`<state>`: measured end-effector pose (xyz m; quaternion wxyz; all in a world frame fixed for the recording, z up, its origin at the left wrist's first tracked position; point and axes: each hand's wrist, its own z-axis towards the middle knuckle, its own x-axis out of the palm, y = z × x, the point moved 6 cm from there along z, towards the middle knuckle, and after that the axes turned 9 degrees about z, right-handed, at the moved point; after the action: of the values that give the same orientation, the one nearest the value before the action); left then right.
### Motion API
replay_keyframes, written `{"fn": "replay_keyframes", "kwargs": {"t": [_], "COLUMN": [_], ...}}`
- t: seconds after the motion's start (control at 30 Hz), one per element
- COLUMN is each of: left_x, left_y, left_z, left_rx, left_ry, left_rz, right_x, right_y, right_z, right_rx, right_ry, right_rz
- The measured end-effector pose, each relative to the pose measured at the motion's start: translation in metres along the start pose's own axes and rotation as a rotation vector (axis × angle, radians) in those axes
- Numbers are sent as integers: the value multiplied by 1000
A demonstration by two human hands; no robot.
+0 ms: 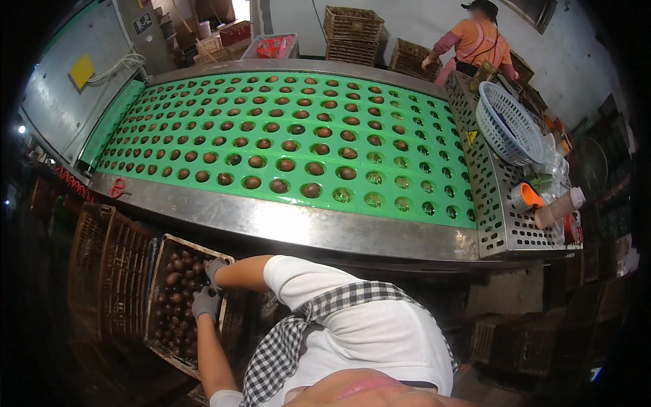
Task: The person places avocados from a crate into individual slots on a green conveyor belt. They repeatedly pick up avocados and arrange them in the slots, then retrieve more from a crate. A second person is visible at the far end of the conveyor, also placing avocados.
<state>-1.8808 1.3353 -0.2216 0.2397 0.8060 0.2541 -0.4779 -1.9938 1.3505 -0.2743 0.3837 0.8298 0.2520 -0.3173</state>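
Both my hands wear grey gloves and reach into a plastic crate [152, 300] of dark brown, egg-shaped items [175, 310] at the lower left. My left hand [205, 303] is over the items near the crate's right side. Just above it, my right hand [216, 272] is at the crate's upper right corner. Fingertips are partly hidden, so what either hand holds is unclear. Beyond lies a green cupped conveyor bed [356, 168]. Similar brown items [310, 190] sit singly in its cups on the left and middle; the cups at right hold none.
A steel ledge [244, 216] borders the bed, with red-handled scissors [117, 188] at its left. Stacked crates [127, 274] stand beside my crate. On the perforated steel cover [488, 193] are a blue basket [508, 124] and a bottle [557, 209]. A co-worker [475, 43] stands beyond.
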Motion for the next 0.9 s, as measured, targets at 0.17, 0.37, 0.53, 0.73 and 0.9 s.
{"fn": "replay_keyframes", "kwargs": {"t": [0.17, 0.37, 0.53, 0.73, 0.9], "left_x": [4, 30, 39, 56, 19], "left_y": [-24, 17, -5, 23, -27], "left_z": [2, 24, 48, 54, 35], "left_rx": [130, -81, -18, -60, -119], "left_ry": [-22, 90, 100, 107, 137], "left_rz": [-57, 27, -16, -228, -105], "right_x": [24, 30, 31, -23, -90], "right_y": [-13, 21, -14, 24, -63], "right_z": [16, -8, 33, -53, -126], "right_rx": [571, 86, 135, -252, -432], "right_ry": [-11, -65, -207, -389, -212], "right_rz": [-501, -254, -123, 448, 1451]}}
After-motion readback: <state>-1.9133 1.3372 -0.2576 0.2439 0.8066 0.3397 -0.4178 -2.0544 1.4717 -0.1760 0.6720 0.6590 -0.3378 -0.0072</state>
